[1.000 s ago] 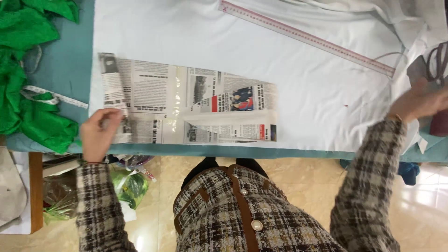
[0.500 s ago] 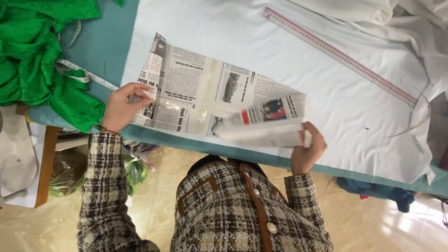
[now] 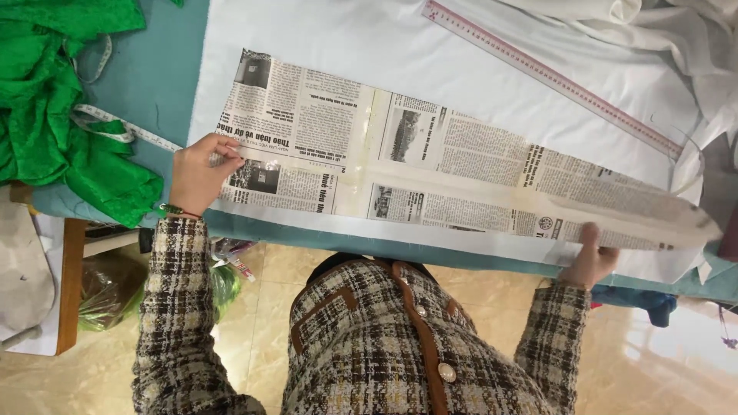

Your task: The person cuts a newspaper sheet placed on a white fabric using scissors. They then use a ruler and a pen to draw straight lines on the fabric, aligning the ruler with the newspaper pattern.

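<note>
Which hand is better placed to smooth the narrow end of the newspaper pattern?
Probably the right hand: it already grips the newspaper pattern near its narrow end, at the table edge. The left hand presses the wide end, far away.

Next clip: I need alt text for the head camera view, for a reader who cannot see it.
Seen from above, a person's left hand and right hand press a long newspaper pattern, pieced together with tape, flat on white fabric spread over a teal table. A long ruler lies beyond it, and green cloth with a tape measure is bunched at the left.
</note>
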